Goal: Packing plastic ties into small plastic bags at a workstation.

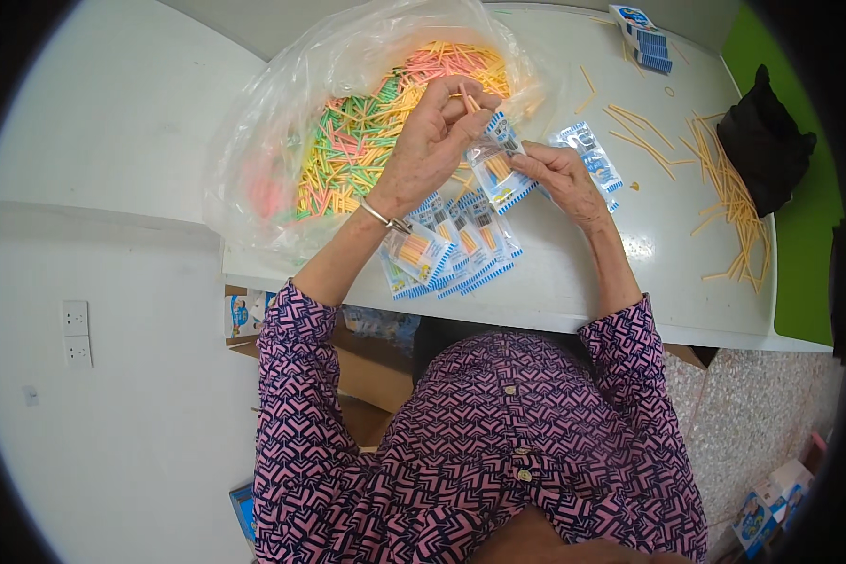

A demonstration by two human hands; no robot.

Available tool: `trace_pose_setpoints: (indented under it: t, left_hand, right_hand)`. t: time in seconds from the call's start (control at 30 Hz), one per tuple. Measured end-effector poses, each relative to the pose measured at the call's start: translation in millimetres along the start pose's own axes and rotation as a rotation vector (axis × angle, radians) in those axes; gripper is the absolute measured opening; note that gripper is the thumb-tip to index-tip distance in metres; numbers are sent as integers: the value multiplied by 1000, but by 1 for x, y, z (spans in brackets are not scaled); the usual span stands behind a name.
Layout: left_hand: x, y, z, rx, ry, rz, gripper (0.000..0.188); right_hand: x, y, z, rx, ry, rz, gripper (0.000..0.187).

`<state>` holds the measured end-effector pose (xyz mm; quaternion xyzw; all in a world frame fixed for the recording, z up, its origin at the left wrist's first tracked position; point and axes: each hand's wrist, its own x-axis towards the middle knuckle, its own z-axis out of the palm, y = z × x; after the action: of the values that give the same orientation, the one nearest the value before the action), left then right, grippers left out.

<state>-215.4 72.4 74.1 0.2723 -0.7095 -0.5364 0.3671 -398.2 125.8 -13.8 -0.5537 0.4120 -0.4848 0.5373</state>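
Note:
My right hand point(566, 184) grips a small clear packet point(498, 175) with blue-and-white print by its right side, thumb in front. Several pale orange and yellow sticks show inside it. At the packet's upper end, my left hand point(432, 143) pinches a few thin pink and orange sticks point(468, 98) between thumb and fingers. Behind that hand, a big clear plastic bag point(244, 141) lies wide open, heaped with thin sticks point(357, 141) in green, yellow, pink and orange. Below my hands, several filled packets point(421, 252) overlap on the white table. Another blue-and-white packet point(585, 150) lies partly behind my right hand.
A stack of blue-and-white packets point(647, 45) sits at the far right. Loose yellow sticks point(738, 202) lie scattered beside a black cloth-like bundle point(769, 141) on the right. The white table point(573, 291) has a green panel point(804, 273) along its right. Below stands a cardboard box point(371, 376).

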Motion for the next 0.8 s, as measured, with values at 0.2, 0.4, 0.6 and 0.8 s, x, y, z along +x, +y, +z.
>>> trace_pose_setpoints:
  t: [0.2,0.4,0.6,0.8]
  left_hand:
    - [-2,-2,-8,21,-18,28,21]
    - [-1,-3,-5,358,-36,112,26]
    - [-4,0,-9,561,-157,51,32]
    - [-11,0,-5,283,-92,42,41]
  right_hand:
    - [-1,-4,7,15,38,3,26]
    - [-2,-4,11,102,81,-16,30]
    - [-2,-10,16,363,-18,38,32]
    - [-1,-9,20,373,-19,19,32]
